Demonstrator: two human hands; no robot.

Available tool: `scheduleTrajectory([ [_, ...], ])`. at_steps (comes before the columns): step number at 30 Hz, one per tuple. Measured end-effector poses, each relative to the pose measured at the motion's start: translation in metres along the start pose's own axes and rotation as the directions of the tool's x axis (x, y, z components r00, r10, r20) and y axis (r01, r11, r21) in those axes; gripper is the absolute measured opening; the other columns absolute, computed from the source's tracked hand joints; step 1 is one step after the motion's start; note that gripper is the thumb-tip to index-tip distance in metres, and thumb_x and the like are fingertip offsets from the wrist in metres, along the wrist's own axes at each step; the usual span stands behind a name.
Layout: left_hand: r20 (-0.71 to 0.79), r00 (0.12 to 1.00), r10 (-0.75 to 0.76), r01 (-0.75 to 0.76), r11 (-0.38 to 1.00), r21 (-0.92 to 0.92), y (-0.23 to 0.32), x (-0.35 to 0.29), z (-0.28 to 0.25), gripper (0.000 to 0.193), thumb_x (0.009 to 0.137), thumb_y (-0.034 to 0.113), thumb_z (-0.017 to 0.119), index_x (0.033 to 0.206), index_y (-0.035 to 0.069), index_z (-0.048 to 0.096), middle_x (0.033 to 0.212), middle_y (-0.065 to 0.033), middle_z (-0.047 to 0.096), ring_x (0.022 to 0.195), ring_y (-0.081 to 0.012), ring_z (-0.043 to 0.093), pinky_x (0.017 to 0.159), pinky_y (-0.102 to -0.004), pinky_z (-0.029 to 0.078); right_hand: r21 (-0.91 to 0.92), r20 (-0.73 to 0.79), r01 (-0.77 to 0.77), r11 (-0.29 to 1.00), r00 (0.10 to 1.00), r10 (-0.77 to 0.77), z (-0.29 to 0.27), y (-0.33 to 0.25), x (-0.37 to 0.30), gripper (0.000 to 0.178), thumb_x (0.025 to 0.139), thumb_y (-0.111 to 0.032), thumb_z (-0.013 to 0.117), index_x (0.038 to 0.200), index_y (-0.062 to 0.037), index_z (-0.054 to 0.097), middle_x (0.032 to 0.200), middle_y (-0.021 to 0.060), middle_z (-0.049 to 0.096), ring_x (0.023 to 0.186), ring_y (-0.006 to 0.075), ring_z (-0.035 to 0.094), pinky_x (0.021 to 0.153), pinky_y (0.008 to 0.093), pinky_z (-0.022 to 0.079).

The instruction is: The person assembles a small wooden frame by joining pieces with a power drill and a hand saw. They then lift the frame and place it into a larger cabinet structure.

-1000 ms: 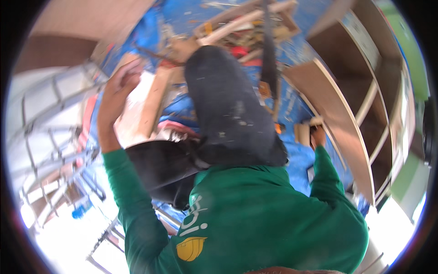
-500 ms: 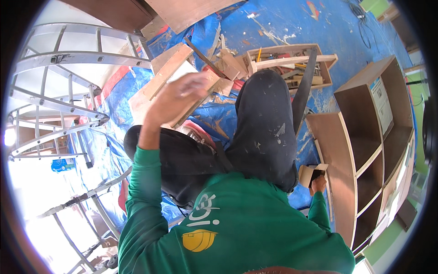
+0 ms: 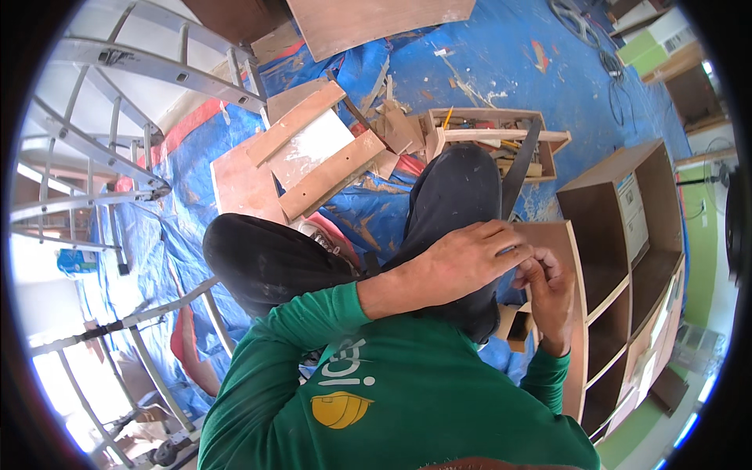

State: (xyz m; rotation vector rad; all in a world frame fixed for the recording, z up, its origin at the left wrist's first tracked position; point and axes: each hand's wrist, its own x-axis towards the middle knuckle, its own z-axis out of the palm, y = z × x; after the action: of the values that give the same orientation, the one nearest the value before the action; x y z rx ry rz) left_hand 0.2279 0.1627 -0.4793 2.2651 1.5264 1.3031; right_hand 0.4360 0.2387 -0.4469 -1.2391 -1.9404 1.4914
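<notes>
The left hand [image 3: 470, 254] is brought across the right knee [image 3: 458, 184] toward the right hand [image 3: 551, 298], and their fingers are bent and drawn together at the tips. Whether anything small is pinched there cannot be told. The small open box [image 3: 505, 319] is seen just to the near side of the fingers, between the knee and the brown cabinet [image 3: 595, 204] at right, and no grip on it can be made out. Should something tiny be held, it could be dropped by a slight slip and lost in the folds of the blue sheet [image 3: 439, 70]. The box could be tipped by the right wrist, so little room being left beside the cabinet. The long dark strip [image 3: 523, 168], slanted over the tool tray [image 3: 450, 135] at the far side, could be knocked loose by the knee
</notes>
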Motion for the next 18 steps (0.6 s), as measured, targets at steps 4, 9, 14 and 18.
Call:
scheduleTrajectory([
  [4,-0.002,0.99,-0.14,0.14,0.987,-0.082,-0.008,-0.02,-0.015,0.038,0.087,0.006,0.07,0.125,0.006,0.072,0.105,-0.0074,0.07,0.1,-0.0269,0.07,0.085,-0.0378,0.06,0.102,0.15,-0.014,0.995,0.989,-0.001,0.017,-0.004,0.019,0.02,0.108,-0.016,0.066,0.106,0.0025,0.072,0.083,0.0046,0.071,0.072,0.0108,0.066,0.067,0.026,0.055],
  [9,-0.026,0.967,-0.255,0.255,0.967,-0.011,-0.015,-0.044,-0.035,0.027,0.085,0.006,0.072,0.112,0.009,0.075,0.097,-0.0057,0.071,0.092,-0.0273,0.072,0.079,-0.0377,0.06,0.059,0.267,-0.049,0.997,0.963,0.031,0.047,-0.004,0.034,0.019,0.106,-0.016,0.069,0.108,0.0032,0.072,0.085,0.0047,0.071,0.073,0.0104,0.066,0.067,0.0264,0.056],
  [14,-0.083,0.953,-0.29,0.299,0.946,0.127,-0.048,-0.066,-0.098,0.028,0.081,0.002,0.072,0.108,0.01,0.075,0.1,-0.0081,0.075,0.093,-0.0295,0.073,0.08,-0.0402,0.06,0.002,0.195,0.137,0.991,0.971,-0.135,0.057,-0.036,0.074,0.024,0.105,-0.014,0.069,0.119,0.0049,0.07,0.09,0.0047,0.07,0.078,0.0089,0.063,0.073,0.0263,0.054],
  [18,-0.1,0.96,-0.262,0.277,0.834,0.477,-0.104,-0.078,-0.198,0.016,0.093,-0.002,0.065,0.106,0.001,0.073,0.106,-0.0148,0.076,0.1,-0.0338,0.075,0.086,-0.0424,0.06,-0.014,0.211,0.379,0.925,0.905,-0.368,0.07,-0.101,0.141,0.031,0.107,-0.025,0.067,0.117,0.0039,0.07,0.089,0.0039,0.07,0.079,0.0077,0.061,0.073,0.0261,0.052],
])
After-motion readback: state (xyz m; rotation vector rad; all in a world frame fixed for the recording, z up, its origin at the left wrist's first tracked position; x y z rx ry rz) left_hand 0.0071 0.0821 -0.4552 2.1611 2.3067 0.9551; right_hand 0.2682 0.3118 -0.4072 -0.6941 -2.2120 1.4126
